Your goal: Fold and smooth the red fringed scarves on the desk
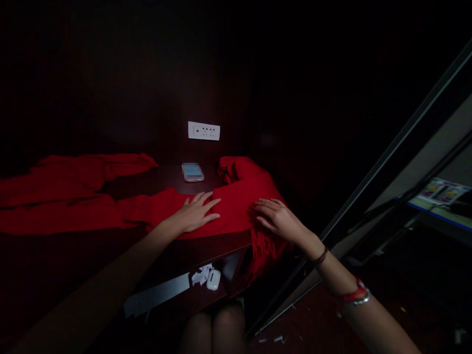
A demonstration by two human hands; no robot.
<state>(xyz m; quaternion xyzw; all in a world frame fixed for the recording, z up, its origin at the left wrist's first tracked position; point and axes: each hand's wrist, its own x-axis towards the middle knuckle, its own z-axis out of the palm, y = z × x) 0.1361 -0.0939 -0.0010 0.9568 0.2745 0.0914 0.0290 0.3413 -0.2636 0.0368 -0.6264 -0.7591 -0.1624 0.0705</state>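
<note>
A long red scarf (236,201) lies across the dark tabletop, its fringe (263,248) hanging over the front edge at the right. My left hand (197,212) rests on the cloth with the fingers spread. Over the right part of the scarf, close to the fringe, is my right hand (276,219), palm down with its fingers stretched out. Whether those fingertips press on the cloth I cannot tell. More of the red cloth runs to the left, and a bunched part sits at the back right.
A phone (192,172) lies behind the scarf, below a white wall socket (204,131). Under the tabletop an open compartment holds a white earbud case (213,280) and crumpled paper (201,274). A metal-edged panel (398,142) slants along the right side.
</note>
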